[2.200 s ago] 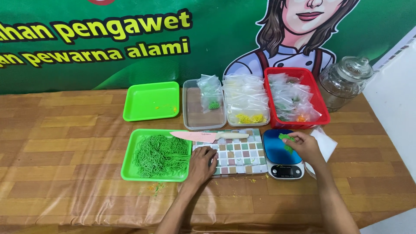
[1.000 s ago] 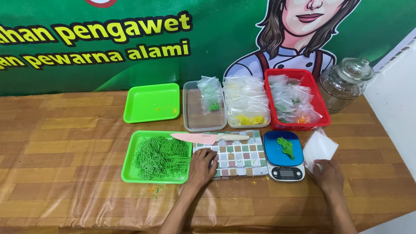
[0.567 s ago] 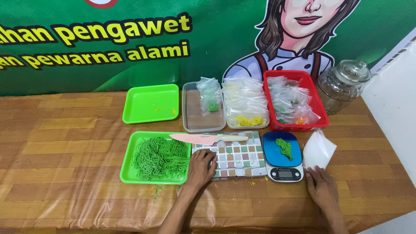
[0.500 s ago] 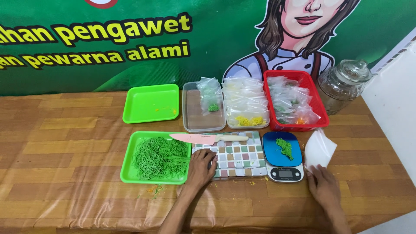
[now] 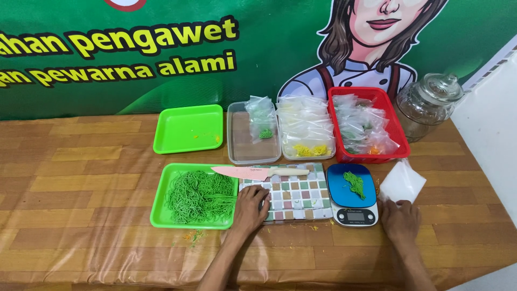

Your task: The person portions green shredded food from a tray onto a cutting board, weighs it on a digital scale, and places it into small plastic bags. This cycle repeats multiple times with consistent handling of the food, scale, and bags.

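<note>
On the desk (image 5: 81, 178), a green tray (image 5: 161, 213) of green noodles (image 5: 199, 196) is seen at the left, with a pink knife (image 5: 253, 172) laid across its far corner onto a checked board (image 5: 296, 196). The left hand (image 5: 250, 207) is rested flat on the board's near-left corner, fingers spread, nothing pinched. A scale (image 5: 353, 202) just right of the board is topped with a small noodle clump (image 5: 355, 183). The right hand (image 5: 399, 218) is laid at the near edge of a clear bag (image 5: 401, 180), fingers loosely together; whether the bag is pinched cannot be told. The bag is judged light, limp and slippery, best taken at its open edge.
</note>
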